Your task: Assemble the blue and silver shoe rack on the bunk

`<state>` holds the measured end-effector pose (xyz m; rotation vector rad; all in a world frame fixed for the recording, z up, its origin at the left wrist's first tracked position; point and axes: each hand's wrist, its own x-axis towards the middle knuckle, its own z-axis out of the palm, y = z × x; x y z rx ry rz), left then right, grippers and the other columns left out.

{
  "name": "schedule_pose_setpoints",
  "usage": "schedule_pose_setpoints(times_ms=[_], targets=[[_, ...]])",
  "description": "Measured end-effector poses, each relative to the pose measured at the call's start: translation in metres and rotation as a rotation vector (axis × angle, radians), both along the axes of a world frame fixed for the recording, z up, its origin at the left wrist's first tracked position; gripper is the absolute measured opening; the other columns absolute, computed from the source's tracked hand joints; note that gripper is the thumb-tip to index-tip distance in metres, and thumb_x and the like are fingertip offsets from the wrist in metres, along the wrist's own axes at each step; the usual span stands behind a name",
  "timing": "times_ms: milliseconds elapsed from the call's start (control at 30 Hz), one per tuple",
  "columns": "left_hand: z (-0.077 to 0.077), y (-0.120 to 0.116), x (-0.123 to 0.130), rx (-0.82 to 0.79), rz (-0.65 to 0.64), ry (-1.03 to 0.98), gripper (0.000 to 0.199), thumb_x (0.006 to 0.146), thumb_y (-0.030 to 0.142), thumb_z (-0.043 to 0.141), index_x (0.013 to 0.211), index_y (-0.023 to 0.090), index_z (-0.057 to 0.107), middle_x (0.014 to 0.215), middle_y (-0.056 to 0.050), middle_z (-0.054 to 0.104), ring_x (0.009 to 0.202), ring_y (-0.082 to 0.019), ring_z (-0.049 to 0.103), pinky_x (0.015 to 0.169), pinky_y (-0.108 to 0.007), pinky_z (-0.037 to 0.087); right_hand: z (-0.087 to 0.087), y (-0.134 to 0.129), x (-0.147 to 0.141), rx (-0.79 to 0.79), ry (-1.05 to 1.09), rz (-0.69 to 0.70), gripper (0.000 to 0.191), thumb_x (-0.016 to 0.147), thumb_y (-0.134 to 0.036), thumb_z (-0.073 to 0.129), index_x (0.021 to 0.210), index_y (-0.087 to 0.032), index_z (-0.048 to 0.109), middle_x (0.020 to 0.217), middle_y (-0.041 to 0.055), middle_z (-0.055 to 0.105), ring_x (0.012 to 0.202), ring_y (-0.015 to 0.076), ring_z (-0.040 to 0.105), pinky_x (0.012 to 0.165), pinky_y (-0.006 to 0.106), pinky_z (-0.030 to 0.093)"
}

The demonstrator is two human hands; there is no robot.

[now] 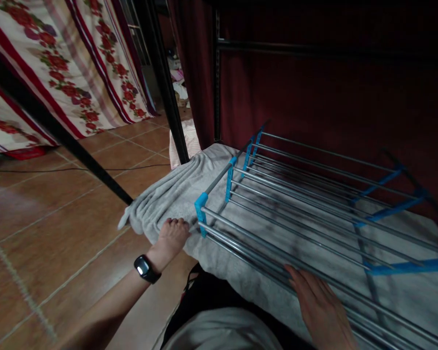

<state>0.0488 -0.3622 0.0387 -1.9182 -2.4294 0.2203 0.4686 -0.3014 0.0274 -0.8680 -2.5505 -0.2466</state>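
Observation:
A rack of silver metal tubes with blue plastic joints lies across a grey blanket. My left hand, with a black watch on the wrist, is at the blanket's near edge, just left of the rack's front blue corner. Its fingers curl downward onto the cloth; whether they pinch any of it is hidden. On the right, my right hand rests against the rack's front tubes. Its fingers are stretched out and close together, not wrapped round a tube.
Black metal posts of a frame rise at the left and back corners of the bedding. A dark red curtain hangs behind the rack. Floral fabric hangs at the far left. A thin cable crosses the tiled floor.

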Motion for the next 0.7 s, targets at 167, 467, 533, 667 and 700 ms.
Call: schedule_pose_setpoints(times_ms=[167,467,533,667,700], targets=[[0.016,0.009,0.003,0.165,-0.061,0.090,0.028,0.090,0.013,0.057,0.115,0.014,0.069,0.110,-0.018,0.070,0.105,-0.033,0.062,0.095,-0.046,0.042,-0.007,0.002,0.004,0.044,-0.003,0.022,0.045,0.103,-0.016,0.038,0.146,-0.021,0.049,0.106,0.0075,0.074,0.087,0.0200,0.070,0.083,0.035,0.048],[0.018,0.029,0.000,0.264,-0.308,-0.065,0.052,0.097,0.005,0.032,0.143,0.014,0.055,0.131,-0.019,0.067,0.124,-0.029,0.058,0.108,-0.050,0.040,-0.015,0.016,0.014,0.129,-0.033,0.120,0.048,0.101,-0.019,0.040,0.149,-0.022,0.047,0.103,0.0055,0.076,0.084,0.0183,0.070,0.080,0.033,0.049],[0.016,0.030,-0.005,0.287,-0.349,-0.074,0.053,0.098,0.004,0.031,0.144,0.017,0.052,0.135,-0.016,0.065,0.128,-0.027,0.056,0.112,-0.050,0.039,-0.011,0.015,0.010,0.140,-0.005,0.104,0.049,0.102,-0.019,0.040,0.150,-0.023,0.046,0.102,0.0053,0.076,0.083,0.0185,0.070,0.079,0.033,0.049],[0.017,0.030,-0.012,0.291,-0.409,-0.108,0.056,0.097,0.002,0.026,0.143,0.020,0.053,0.139,-0.012,0.064,0.133,-0.024,0.054,0.117,-0.051,0.034,0.000,0.010,0.001,0.154,0.042,0.083,0.055,0.103,-0.015,0.037,0.157,-0.022,0.036,0.104,0.0053,0.076,0.084,0.0189,0.070,0.079,0.033,0.048],[0.017,0.030,-0.013,0.286,-0.412,-0.137,0.056,0.097,0.001,0.026,0.141,0.020,0.055,0.140,-0.012,0.063,0.134,-0.024,0.053,0.118,-0.052,0.033,0.001,0.010,0.000,0.162,0.041,0.085,0.056,0.103,-0.015,0.036,0.158,-0.023,0.035,0.104,0.0050,0.077,0.084,0.0188,0.070,0.079,0.033,0.048]])
